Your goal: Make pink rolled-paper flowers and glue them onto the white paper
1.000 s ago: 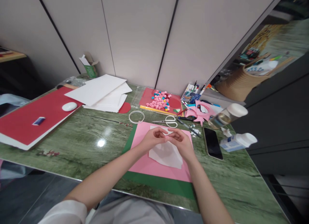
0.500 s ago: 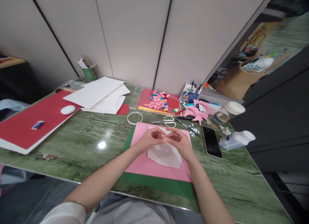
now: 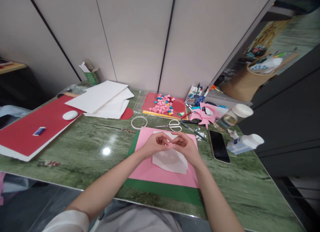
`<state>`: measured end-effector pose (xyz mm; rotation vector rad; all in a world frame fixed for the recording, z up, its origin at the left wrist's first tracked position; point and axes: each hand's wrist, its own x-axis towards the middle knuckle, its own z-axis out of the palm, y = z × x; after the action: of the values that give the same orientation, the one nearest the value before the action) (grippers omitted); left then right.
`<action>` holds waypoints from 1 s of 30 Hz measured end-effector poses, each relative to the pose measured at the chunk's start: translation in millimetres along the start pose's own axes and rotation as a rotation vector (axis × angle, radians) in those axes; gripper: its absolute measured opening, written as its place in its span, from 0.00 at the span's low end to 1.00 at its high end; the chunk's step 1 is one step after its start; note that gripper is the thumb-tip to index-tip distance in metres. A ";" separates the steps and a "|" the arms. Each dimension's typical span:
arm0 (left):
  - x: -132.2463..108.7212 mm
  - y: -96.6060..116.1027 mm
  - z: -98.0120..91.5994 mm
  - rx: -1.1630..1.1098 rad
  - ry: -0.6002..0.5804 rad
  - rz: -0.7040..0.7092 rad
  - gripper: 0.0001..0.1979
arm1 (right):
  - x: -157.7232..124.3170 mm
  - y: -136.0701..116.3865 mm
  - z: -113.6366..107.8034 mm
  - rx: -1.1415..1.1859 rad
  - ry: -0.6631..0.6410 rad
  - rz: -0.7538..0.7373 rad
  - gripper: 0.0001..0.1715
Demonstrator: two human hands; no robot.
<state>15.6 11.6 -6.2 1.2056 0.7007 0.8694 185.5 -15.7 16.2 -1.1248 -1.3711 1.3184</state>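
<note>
My left hand (image 3: 157, 144) and my right hand (image 3: 184, 146) meet fingertip to fingertip over the middle of the mat of papers. Both are closed in a pinch on one small pink piece (image 3: 170, 145), mostly covered by the fingers. Under them lies a torn-edged white sheet (image 3: 171, 162), on a larger pink sheet (image 3: 142, 170) with a green sheet (image 3: 162, 189) beneath. Just beyond the fingers are white-handled scissors (image 3: 174, 126) and a white ring (image 3: 139, 122), neither touched.
Pink, blue and yellow bits (image 3: 162, 104) are heaped on a red sheet at the back. To the right lie a phone (image 3: 219, 147), pink paper scraps (image 3: 206, 113) and two bottles, one clear (image 3: 233, 117), one white-capped (image 3: 245, 144). White sheets (image 3: 100, 95) and a red board (image 3: 50, 115) occupy the left.
The fingertips have shifted very slightly around the pink piece, which shows a little more now. Nothing else on the table has moved; the camera view has shifted a touch.
</note>
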 end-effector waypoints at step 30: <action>2.9 0.4 -0.3 0.015 -0.004 -0.010 0.14 | 2.7 10.8 3.7 -0.030 0.022 -0.036 0.20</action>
<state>16.7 14.3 -5.8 1.2157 0.7105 0.8543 181.6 -13.5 5.4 -1.1265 -1.3933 1.2599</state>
